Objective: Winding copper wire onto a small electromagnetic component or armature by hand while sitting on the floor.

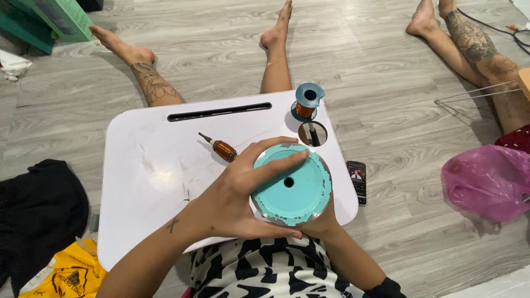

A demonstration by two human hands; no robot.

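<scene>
both hands clasp a large turquoise spool (pixel 292 185) over the white lap desk (pixel 160 176); left hand (pixel 234 196) wraps its side, right hand (pixel 323 221) supports underneath (steadying it); a copper-wound coil (pixel 223 149) lies nearby.

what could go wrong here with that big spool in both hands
The big teal spool is held by the left hand and right hand over the white tray's near edge; a slip could drop it onto the lap. The small spool stands close by at the cup hole and might get knocked over. The phone lies on the floor just past the edge.
</scene>
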